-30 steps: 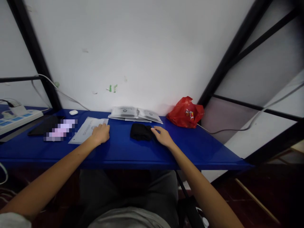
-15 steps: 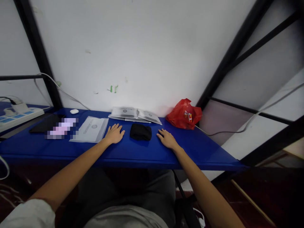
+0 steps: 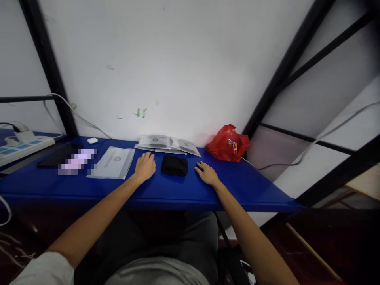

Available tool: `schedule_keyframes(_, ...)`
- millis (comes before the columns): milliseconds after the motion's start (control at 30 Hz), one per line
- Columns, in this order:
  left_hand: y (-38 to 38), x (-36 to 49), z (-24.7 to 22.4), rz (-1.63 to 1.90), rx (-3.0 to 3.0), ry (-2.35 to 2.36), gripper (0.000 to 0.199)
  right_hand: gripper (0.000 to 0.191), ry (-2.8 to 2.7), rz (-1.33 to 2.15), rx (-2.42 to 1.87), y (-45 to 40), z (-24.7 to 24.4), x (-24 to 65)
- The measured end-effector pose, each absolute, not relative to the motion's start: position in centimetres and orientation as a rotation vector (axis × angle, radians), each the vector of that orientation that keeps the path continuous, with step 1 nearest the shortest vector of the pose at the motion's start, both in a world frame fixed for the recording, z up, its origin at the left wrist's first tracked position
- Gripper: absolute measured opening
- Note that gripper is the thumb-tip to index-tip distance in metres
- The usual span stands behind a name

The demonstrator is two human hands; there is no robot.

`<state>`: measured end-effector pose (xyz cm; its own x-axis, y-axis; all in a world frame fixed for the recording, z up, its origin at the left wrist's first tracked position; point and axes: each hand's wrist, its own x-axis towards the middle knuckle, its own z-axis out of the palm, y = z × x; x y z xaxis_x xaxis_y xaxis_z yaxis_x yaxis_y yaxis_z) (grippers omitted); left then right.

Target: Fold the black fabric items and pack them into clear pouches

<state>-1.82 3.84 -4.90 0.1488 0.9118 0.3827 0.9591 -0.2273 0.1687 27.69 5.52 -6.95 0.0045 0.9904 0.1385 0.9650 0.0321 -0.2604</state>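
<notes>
A folded black cloth item (image 3: 174, 165) lies on the blue desk (image 3: 178, 192) between my hands, touched by neither. To its left is my left hand (image 3: 145, 167), palm down, with fingers slightly bent and closer together; nothing shows in it. My right hand (image 3: 207, 173) rests palm down on the desk to the right of the cloth, fingers a little apart and holding nothing. Just left of my left hand lies a flat frosted plastic zip bag (image 3: 114, 162) with a printed logo. Several similar packets (image 3: 157, 141) are piled against the wall behind the cloth.
A red plastic bag (image 3: 227, 144) sits at the back right. On the left are a white earbud case (image 3: 92, 140), a black tablet-like slab (image 3: 55, 156), a blurred pink item (image 3: 75, 161) and a power strip (image 3: 28, 149). Black metal posts (image 3: 52, 71) frame the desk.
My left hand's fingers have drawn together from a spread pose, and the hand has turned slightly. My right hand stays almost in place. The view has shifted a little.
</notes>
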Motion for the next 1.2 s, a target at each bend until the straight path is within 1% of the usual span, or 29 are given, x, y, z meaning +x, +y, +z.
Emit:
schedule_keyframes(100,2.4,0.7,-4.1,-0.789,-2.374,-1.547,0.036,0.052,-2.023,0.134,-1.992,5.4,-6.9,27.7)
schedule_keyframes(167,1.4,2.7,-3.8,-0.782,-2.484,-1.393,0.036,0.051,-2.022,0.133,-1.986,5.4,-6.9,27.7)
schedule_keyframes(233,0.7,4.6,-3.7,-0.717,-2.540,-1.389,0.039,0.051,-2.021,0.127,-1.982,5.3,-6.9,27.7)
schedule_keyframes(367,0.0,6.5,-3.4,-0.574,-2.536,-1.600,0.053,0.051,-2.022,0.123,-1.974,5.2,-6.9,27.7)
schedule_keyframes(467,-0.1,6.4,-2.9,-0.480,-2.500,-1.705,0.048,0.051,-2.020,0.126,-1.965,5.2,-6.9,27.7)
schedule_keyframes(667,-0.2,5.2,-2.2,-0.368,-2.464,-1.751,0.028,0.050,-2.005,0.143,-1.964,5.0,-6.7,27.6)
schedule_keyframes(900,-1.1,7.5,-2.8,-0.341,-2.529,-1.684,0.024,0.048,-2.005,0.133,-1.959,5.0,-6.7,27.6)
schedule_keyframes(1000,-1.6,7.8,-1.9,-0.424,-2.566,-1.739,0.023,0.048,-2.004,0.133,-1.958,5.0,-6.7,27.6)
schedule_keyframes(1067,-1.5,6.7,-0.6,-0.571,-2.532,-1.870,0.024,0.048,-2.002,0.134,-1.955,5.0,-6.8,27.6)
schedule_keyframes(1200,-0.2,2.1,2.2,-0.894,-2.224,-2.092,0.027,0.047,-2.009,0.118,-1.932,5.0,-6.8,27.7)
